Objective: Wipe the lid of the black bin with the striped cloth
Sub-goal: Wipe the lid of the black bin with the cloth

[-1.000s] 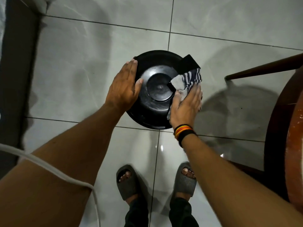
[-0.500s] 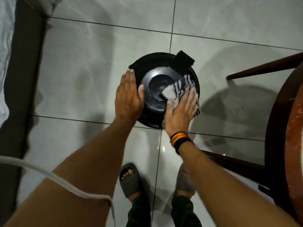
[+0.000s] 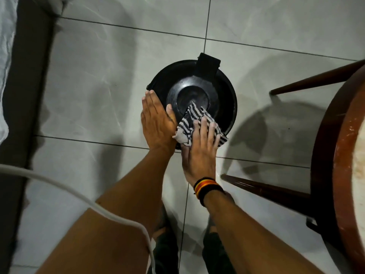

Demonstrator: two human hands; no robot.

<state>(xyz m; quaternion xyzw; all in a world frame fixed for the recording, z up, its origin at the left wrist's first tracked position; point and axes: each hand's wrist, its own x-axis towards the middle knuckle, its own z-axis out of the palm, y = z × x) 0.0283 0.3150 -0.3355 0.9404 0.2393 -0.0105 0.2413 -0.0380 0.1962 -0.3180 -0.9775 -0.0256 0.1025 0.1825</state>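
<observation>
A round black bin with a glossy domed lid stands on the tiled floor, its hinge block at the far side. My left hand lies flat against the lid's left rim, fingers together. My right hand presses the black-and-white striped cloth onto the lid's near side, fingers spread over it. One corner of the cloth reaches the lid's centre. A striped band sits on my right wrist.
A dark wooden round table with splayed legs stands close on the right. A dark strip and white fabric run along the left edge. A white cable crosses my left arm. My feet are below the bin.
My right hand slid the cloth from the lid's right side round to its near side. The left hand stayed on the left rim. The view shifted a little.
</observation>
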